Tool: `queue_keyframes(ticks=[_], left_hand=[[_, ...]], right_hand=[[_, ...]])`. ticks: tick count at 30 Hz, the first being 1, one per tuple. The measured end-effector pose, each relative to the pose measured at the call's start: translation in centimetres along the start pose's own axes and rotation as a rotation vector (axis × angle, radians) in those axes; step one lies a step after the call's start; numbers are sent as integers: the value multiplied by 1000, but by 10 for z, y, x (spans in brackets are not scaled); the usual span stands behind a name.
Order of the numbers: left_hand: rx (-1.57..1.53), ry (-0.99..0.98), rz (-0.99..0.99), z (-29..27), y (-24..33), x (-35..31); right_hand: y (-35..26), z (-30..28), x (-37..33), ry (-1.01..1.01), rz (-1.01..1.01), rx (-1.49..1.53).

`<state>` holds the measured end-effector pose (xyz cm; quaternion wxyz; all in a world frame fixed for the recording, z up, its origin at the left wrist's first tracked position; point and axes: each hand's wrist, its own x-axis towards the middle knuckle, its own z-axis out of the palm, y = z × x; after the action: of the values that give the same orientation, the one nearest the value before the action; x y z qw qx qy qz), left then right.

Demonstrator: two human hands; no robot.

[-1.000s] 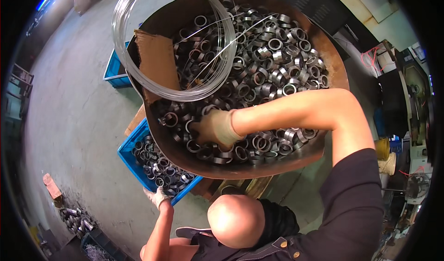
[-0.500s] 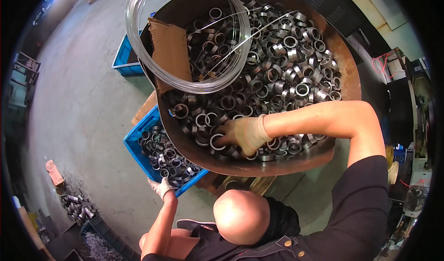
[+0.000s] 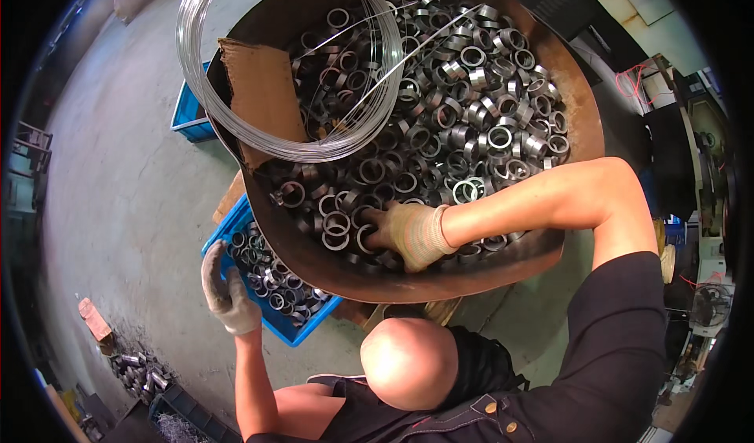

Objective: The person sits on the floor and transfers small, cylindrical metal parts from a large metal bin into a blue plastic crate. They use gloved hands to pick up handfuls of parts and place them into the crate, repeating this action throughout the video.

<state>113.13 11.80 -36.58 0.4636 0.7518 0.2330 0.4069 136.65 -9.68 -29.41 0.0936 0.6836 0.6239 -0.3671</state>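
Metal rings [image 3: 475, 113] lay heaped around the gloved right hand [image 3: 404, 232], whose fingers were bent down among them near the close side of a large brown bin [image 3: 440, 290]; whether they gripped a ring, I could not tell. The gloved left hand [image 3: 228, 290] was empty, its thumb and fingers spread wide, at the left side of a blue crate [image 3: 279, 333]; contact with the rim could not be made out. A smaller batch of rings [image 3: 275, 278] sat inside that crate, just beside the bin. Beyond the right hand, a coil of wire [image 3: 267, 146] lay over a piece of cardboard [image 3: 263, 89] and part of the heap. A wooden pallet [image 3: 444, 311] showed below the bin's near edge. Farther out, a second blue crate [image 3: 188, 113] stood behind the bin's left side, on the grey floor [image 3: 141, 168]
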Motion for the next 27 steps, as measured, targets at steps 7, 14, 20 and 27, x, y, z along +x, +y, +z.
queue_keyframes(ticks=[7, 14, 20, 27], left_hand=[[182, -338, 772, 43, 109, 80], [210, -474, 678, 58, 105, 95], [207, -515, 620, 56, 107, 98], [277, -524, 554, 49, 116, 97]], right_hand=[[8, -4, 8, -22, -11, 145], [16, -2, 4, -36, -68, 206], [27, -2, 20, -62, -102, 188], [21, -8, 20, -121, -90, 340]])
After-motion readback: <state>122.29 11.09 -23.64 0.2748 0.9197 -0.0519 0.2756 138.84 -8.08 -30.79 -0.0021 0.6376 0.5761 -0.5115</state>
